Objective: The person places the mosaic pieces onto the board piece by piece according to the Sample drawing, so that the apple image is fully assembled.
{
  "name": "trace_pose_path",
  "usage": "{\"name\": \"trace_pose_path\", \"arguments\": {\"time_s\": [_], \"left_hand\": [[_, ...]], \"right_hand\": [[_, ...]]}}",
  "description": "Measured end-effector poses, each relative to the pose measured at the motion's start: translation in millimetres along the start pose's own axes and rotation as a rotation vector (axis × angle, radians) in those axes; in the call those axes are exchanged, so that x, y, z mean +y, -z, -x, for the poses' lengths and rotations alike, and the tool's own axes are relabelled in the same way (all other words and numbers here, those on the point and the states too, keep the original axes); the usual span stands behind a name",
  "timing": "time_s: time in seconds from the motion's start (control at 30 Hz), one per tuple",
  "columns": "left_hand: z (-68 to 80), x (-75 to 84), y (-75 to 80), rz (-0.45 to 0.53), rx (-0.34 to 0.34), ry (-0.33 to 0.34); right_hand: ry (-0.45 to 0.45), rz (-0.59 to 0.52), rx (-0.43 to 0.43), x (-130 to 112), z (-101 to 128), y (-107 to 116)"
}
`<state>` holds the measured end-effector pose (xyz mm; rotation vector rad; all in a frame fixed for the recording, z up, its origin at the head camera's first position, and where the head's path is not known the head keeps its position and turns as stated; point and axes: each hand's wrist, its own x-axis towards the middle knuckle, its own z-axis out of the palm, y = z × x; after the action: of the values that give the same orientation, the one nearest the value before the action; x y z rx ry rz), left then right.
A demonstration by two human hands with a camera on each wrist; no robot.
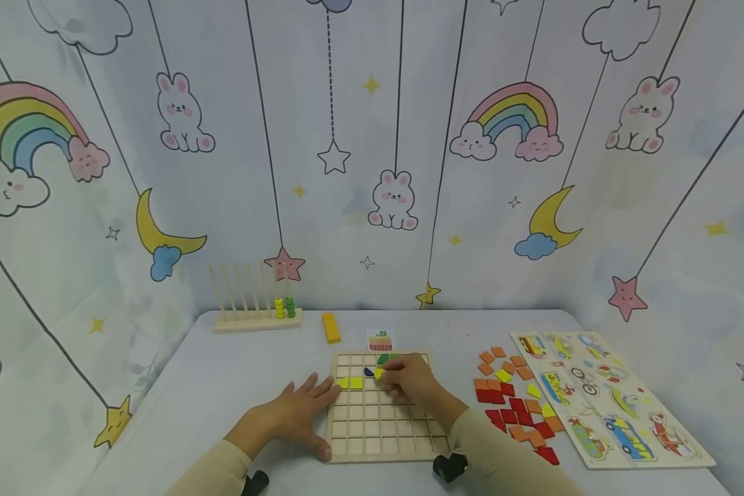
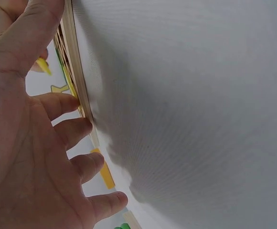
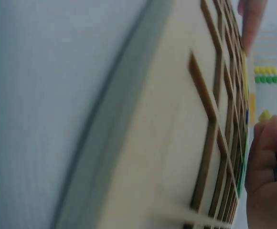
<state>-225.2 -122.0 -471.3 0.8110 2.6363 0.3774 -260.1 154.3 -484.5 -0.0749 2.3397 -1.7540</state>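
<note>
Left hand (image 1: 297,412): fingers spread flat, bracing the grid board (image 1: 381,427) on the desk (image 1: 223,386); if it lifts, the board may slide.
Right hand (image 1: 409,377): fingers pinch a yellow tile (image 1: 379,373) over the upper rows; tilted, it could jam or nudge the seated yellow tiles (image 1: 350,382).

A pale, unpainted wooden grid board (image 1: 378,420) lies on a light grey desk (image 1: 223,379). Near the board's far edge sit two yellow tiles (image 1: 350,382), a dark blue piece (image 1: 368,372) and green tiles (image 1: 387,358). The right hand (image 1: 409,377) pinches a small yellow tile (image 1: 379,373). To the right of the board lie loose red, orange and yellow tiles (image 1: 514,406), then a cream puzzle board (image 1: 607,396) printed with multicoloured vehicles. Beyond the board lies a yellow block (image 1: 331,327). The backdrop (image 1: 372,138) is pale blue-white with pastel rainbows, white bunnies, yellow moons and pink stars.
</note>
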Motion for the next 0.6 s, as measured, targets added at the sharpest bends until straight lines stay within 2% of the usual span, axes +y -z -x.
{"name": "trace_pose_path", "arguments": {"time_s": [0.2, 0.27, 0.4, 0.6], "left_hand": [[-0.2, 0.1, 0.0, -0.005, -0.005, -0.001], [-0.3, 0.0, -0.1, -0.005, -0.005, -0.004], [-0.5, -0.9, -0.6, -0.012, 0.001, -0.01], [0.0, -2.6, -0.4, -0.013, 0.003, -0.009]], "right_hand": [[0.125, 0.384, 0.053, -0.1, -1.6, -19.5], [0.169, 0.47, 0.088, -0.3, -2.3, -23.4], [0.178, 0.53, 0.124, -0.1, -4.2, -28.6], [0.154, 0.539, 0.112, -2.0, -4.1, -30.8]]}}
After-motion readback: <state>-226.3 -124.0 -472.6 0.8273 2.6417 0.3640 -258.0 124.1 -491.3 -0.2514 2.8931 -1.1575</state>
